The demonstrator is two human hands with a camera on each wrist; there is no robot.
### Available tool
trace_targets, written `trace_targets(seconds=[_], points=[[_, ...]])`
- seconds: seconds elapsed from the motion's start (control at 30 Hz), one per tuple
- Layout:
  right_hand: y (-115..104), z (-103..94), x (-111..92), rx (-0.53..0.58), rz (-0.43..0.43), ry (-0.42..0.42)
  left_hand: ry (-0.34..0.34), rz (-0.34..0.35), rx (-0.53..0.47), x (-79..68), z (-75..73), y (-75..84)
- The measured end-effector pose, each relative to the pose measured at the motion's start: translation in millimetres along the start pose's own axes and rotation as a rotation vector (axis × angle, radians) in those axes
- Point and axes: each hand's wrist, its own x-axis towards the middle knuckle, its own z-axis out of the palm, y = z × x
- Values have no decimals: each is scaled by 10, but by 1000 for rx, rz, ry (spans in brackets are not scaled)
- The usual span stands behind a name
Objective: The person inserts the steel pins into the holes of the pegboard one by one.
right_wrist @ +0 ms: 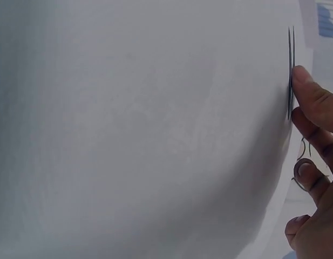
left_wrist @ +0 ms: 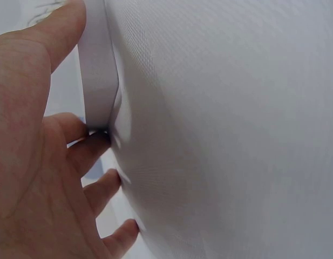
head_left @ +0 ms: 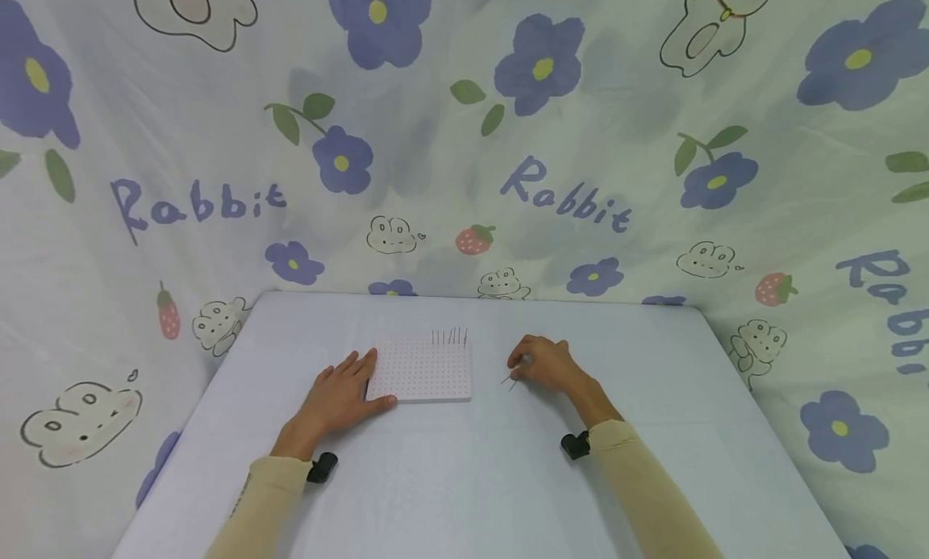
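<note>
A white board (head_left: pixel 419 373) with a grid of small holes lies flat on the table. Several thin dark pins (head_left: pixel 448 336) stand up from its far right part. My left hand (head_left: pixel 337 398) steadies the board, fingers spread along its left side and thumb at the near edge. In the left wrist view, the thumb (left_wrist: pixel 66 29) touches the board's side (left_wrist: pixel 99 70). To the right of the board, my right hand (head_left: pixel 544 364) pinches thin, dark, needle-like pieces (right_wrist: pixel 291 70) between thumb and forefinger, low over the table. Thin curved dark loops (right_wrist: pixel 302 181) show by the other fingers.
A white cloth-covered table (head_left: pixel 464 478) spreads around both hands. Behind it hangs a patterned curtain (head_left: pixel 435 164) with flowers and rabbits, meeting the table's far edge. Small black cameras (head_left: pixel 322 467) are worn at both wrists.
</note>
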Motion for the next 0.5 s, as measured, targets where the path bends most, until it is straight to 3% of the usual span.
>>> trace_targets(seconds=[0.5], points=[[-43, 16, 40, -15, -4, -8, 9, -3, -4, 3, 36, -23]])
